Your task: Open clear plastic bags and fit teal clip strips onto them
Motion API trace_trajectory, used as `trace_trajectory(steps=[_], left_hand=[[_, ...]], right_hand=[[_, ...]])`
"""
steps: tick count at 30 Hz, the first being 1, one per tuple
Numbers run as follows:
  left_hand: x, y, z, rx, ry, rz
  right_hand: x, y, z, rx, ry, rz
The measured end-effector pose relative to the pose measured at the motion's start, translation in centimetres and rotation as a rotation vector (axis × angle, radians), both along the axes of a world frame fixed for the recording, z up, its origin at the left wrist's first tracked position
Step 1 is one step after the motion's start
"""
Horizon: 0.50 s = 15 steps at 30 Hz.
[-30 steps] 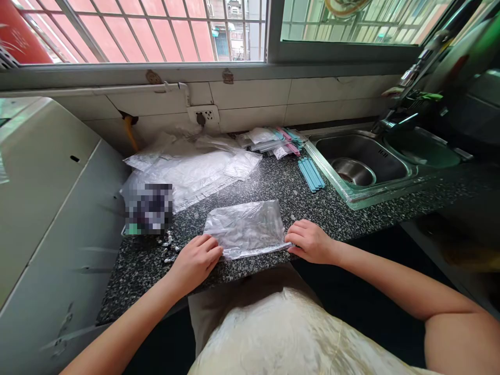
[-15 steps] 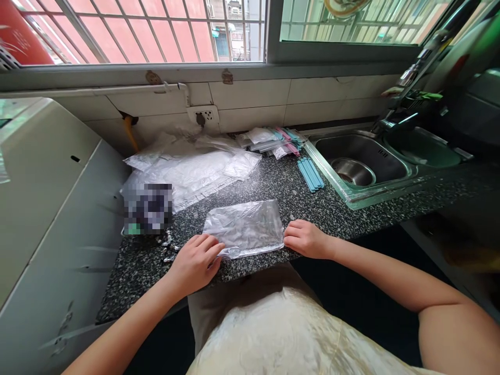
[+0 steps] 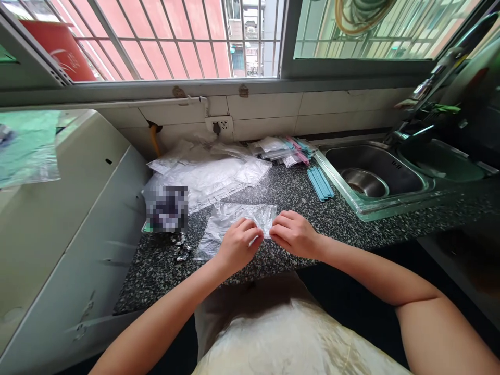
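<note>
A clear plastic bag [image 3: 230,221] lies on the dark speckled countertop [image 3: 336,219] near its front edge. My left hand [image 3: 236,245] and my right hand [image 3: 292,233] are close together over the bag's right end, each pinching the plastic with thumb and fingers. The bag's near right corner is hidden under my hands. Small shiny pieces [image 3: 180,249] lie on the counter just left of the bag.
A pile of clear bags [image 3: 203,174] fills the back left of the counter, beside a blurred dark item [image 3: 167,208]. Blue sealing sticks [image 3: 320,183] lie by the steel sink [image 3: 375,179]; more bags and sticks [image 3: 283,147] sit by the wall. A grey appliance [image 3: 58,208] stands left.
My hands have come together from the bag's two ends to its right part, and the bag now looks bunched. The view shifted, so everything sits further right and lower.
</note>
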<state>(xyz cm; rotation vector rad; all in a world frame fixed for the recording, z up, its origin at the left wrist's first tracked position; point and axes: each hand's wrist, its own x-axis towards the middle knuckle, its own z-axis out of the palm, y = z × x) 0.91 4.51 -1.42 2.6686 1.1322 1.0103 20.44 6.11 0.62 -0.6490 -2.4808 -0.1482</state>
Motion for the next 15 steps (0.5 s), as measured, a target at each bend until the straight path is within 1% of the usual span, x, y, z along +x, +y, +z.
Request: trace_trajectory(steps=[4, 6, 10, 15], left_hand=[[-1.6, 1.2, 1.3, -0.045, -0.104, 0.048], [-2.4, 1.5, 1.8, -0.069, -0.146, 0.074], [-3.4, 1.7, 2.6, -0.097, -0.214, 0.104], [-3.9, 2.1, 3.8, -0.132, -0.293, 0.1]], right_hand=[[-0.2, 1.4, 1.3, -0.029, 0.159, -0.002], [-0.1, 2.0, 1.7, -0.043, 0.204, -0.009], [-0.5, 2.9, 1.9, -0.077, 0.226, 0.0], [-2.4, 4.0, 2.1, -0.066, 0.286, -0.008]])
